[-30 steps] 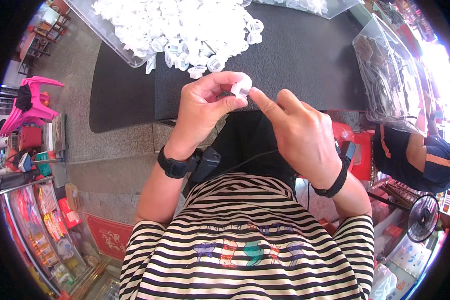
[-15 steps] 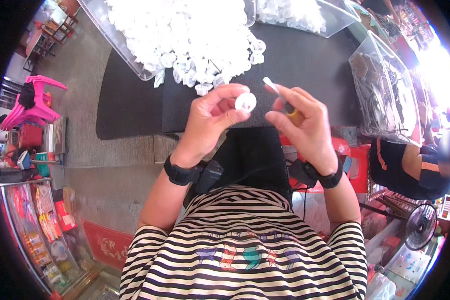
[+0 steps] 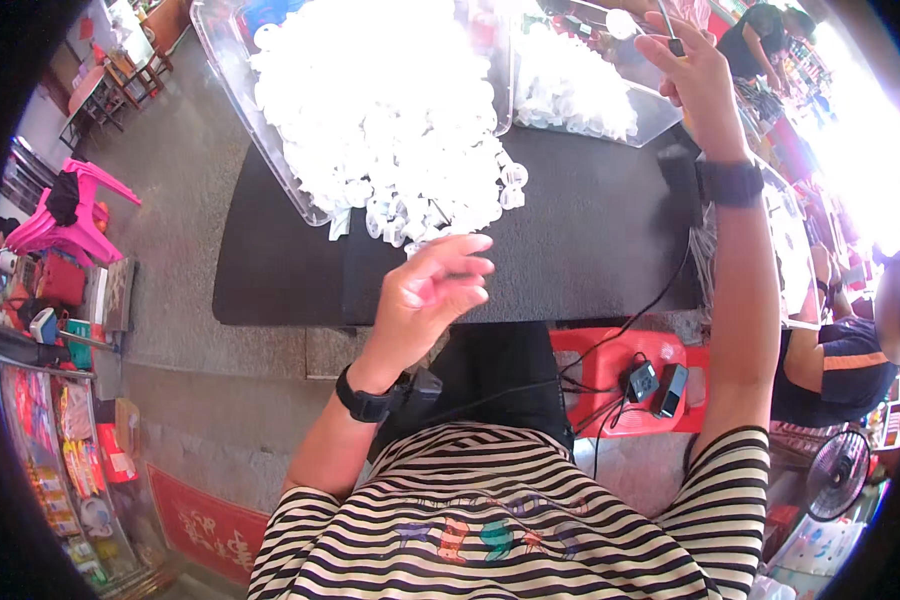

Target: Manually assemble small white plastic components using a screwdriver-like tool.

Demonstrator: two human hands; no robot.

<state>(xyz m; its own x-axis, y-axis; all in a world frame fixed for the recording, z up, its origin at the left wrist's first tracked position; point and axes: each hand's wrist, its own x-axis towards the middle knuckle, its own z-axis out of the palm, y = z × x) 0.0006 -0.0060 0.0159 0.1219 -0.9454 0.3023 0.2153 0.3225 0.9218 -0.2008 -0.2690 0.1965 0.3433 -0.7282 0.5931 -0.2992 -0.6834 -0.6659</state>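
My left hand (image 3: pixel 430 300) is empty, fingers apart and curved, just in front of the heap of small white plastic parts (image 3: pixel 370 130). The heap spills from a large clear bin (image 3: pixel 260 135) onto the black table (image 3: pixel 590 220). My right hand (image 3: pixel 695 85) reaches far out to the right, beside a second clear bin (image 3: pixel 660 120) of white pieces. It grips a screwdriver (image 3: pixel 670 32), whose thin metal shaft points up; its handle is hidden in the hand. A round white cap (image 3: pixel 622 24) shows just left of those fingers, seemingly apart from them.
A red stool (image 3: pixel 610 350) with black cables and small black devices stands at the table's near edge. On the right sits a person (image 3: pixel 830 365), near a fan (image 3: pixel 838 475). Another person (image 3: pixel 765 40) is farther back. Pink chairs (image 3: pixel 75 215) stand at left.
My right hand has swung far up and right with the screwdriver. The white cap has left my left hand, which has moved slightly down and opened. The view has shifted, showing more of the table.
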